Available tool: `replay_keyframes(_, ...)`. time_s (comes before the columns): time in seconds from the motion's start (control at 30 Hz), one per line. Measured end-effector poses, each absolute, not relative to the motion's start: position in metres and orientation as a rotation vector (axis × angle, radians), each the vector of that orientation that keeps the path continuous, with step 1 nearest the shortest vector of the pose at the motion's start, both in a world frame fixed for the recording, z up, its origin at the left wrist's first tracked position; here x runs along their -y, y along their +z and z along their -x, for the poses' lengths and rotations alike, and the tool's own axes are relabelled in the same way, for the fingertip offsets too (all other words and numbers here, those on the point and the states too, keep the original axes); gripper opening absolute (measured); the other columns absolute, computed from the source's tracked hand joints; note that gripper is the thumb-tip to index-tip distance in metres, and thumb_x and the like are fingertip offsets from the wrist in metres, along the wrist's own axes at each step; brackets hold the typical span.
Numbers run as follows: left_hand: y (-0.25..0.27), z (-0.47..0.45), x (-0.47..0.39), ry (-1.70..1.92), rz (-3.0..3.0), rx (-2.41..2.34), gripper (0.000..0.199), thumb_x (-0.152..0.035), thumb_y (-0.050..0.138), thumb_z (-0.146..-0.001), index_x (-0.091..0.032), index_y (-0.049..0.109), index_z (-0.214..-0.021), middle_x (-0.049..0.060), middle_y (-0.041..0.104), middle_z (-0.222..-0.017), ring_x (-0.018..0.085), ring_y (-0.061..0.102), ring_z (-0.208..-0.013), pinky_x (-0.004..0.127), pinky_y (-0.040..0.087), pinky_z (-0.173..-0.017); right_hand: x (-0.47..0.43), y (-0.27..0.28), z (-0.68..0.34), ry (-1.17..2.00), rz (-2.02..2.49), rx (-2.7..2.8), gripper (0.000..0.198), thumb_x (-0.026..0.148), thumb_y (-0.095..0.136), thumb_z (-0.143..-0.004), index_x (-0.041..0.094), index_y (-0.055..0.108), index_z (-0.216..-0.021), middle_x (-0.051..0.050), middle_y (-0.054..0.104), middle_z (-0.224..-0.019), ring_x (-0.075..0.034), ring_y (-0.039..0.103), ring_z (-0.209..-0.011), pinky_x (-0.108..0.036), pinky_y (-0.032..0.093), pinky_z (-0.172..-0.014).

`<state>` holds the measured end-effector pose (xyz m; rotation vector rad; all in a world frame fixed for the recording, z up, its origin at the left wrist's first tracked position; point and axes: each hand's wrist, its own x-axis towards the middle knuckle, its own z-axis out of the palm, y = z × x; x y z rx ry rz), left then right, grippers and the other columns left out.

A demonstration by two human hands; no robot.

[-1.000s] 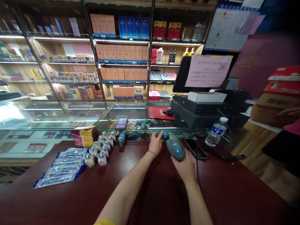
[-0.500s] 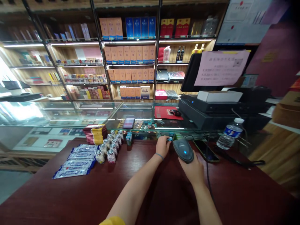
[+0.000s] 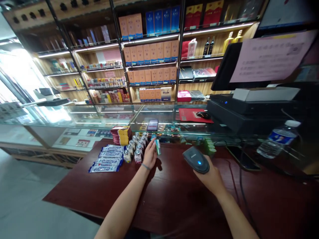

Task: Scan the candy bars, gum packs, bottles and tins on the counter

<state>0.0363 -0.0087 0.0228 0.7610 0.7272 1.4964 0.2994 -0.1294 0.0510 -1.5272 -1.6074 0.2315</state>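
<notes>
My left hand (image 3: 150, 155) is closed on a small teal-and-white cylindrical container (image 3: 158, 147), tilted, just right of a cluster of small jars (image 3: 138, 156) with silvery lids. Other teal containers (image 3: 154, 136) stand right behind its fingertips, partly covered. My right hand (image 3: 211, 176) grips a dark barcode scanner (image 3: 196, 159) with a lit blue spot on top, held over the brown table. Further back and to the right, several green containers (image 3: 210, 147) stand in a row near the glass counter.
Left of the jars lie blue-and-white packets (image 3: 107, 158) and a stack of red-and-yellow packs (image 3: 121, 135). A phone (image 3: 243, 157), a water bottle (image 3: 277, 139) and loose cables are on the right. The glass counter (image 3: 169, 129) borders the table's far side.
My left hand has moved left with the small container, from near the green ones to beside the jars. The scanner stays in my right hand, and the view has turned right.
</notes>
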Motion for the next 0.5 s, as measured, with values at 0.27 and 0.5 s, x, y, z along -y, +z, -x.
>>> replay_keyframes(0.27,0.013,-0.014,0.004,1.472,-0.547,-0.654,0.032,-0.034,0.065,-0.091,-0.024,0.068,-0.121,0.007,0.068,-0.128,0.013,0.068,-0.090,0.021,0.054,-0.066,0.138,0.055,-0.270,0.256,1.214,2.269,0.061,0.017,0.059,-0.072,0.023,0.040,-0.129,-0.002,0.076,-0.088,-0.024,0.075,-0.070,-0.027,0.045,-0.059)
replay_keyframes(0.5,0.009,-0.015,0.005,1.497,-0.630,-0.590,0.026,-0.036,0.065,-0.092,-0.024,0.073,-0.113,0.007,0.069,-0.125,0.014,0.066,-0.094,0.023,0.052,-0.070,0.139,0.057,-0.273,0.218,1.251,2.324,0.029,0.016,0.057,-0.071,0.025,0.050,-0.098,0.002,0.069,-0.068,-0.024,0.072,-0.062,-0.027,0.035,-0.054)
